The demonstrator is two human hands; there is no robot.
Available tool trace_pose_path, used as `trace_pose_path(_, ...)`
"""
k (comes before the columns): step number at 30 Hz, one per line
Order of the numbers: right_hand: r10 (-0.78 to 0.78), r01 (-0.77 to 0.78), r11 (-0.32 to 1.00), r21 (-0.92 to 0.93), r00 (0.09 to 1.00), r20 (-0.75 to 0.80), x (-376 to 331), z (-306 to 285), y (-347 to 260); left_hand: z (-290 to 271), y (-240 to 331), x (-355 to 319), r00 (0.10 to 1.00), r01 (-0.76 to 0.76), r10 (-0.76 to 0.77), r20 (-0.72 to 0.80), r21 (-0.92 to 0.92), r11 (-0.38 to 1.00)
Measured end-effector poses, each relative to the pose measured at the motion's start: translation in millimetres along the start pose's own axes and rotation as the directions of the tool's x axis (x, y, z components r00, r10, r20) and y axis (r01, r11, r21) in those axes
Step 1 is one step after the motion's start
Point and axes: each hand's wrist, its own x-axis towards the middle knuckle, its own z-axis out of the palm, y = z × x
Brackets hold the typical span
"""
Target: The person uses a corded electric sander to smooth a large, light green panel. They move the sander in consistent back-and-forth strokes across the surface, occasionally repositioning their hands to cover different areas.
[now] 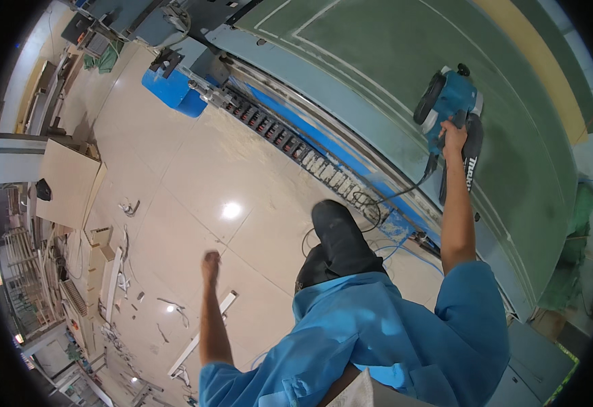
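My right hand (pixel 454 138) is closed around the handle of a teal belt sander (pixel 456 95) with black parts and a black dust bag (pixel 473 139) on its side. The sander rests on a large flat green board (pixel 371 41) marked with pale outlines. A dark power cord (pixel 412 188) trails from the sander over the machine's edge. Out to my left, away from the machine, my left hand (pixel 211 263) hangs over the tiled floor (pixel 195 169). Its fingers look loosely curled, with nothing seen in them.
Along the near machine edge run a black cable chain (pixel 269 125) and a dusty blue rail (pixel 310 132). Cord loops lie by my legs (pixel 337 237). A blue bin (pixel 173 93) stands at the machine's far end. Left, a metal bar (pixel 201 334), scraps and brown panels (pixel 66 183) lie about.
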Motion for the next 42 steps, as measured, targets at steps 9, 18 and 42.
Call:
trace_pose_path(9,0.069,-0.070,0.998,-0.006,0.996,-0.064,-5,46,-6,-7,379,49,0.715,-0.692,0.679,0.167,0.036,0.721)
trace_pose_path(18,0.102,-0.109,0.984,-0.140,0.993,-0.055,-18,133,-35,120,558,107,0.541,-0.791,0.700,0.465,-0.001,0.612)
trace_pose_path(42,0.134,-0.111,0.965,-0.237,0.987,0.083,-88,437,-64,236,868,276,0.258,-0.963,0.803,0.537,0.213,0.166)
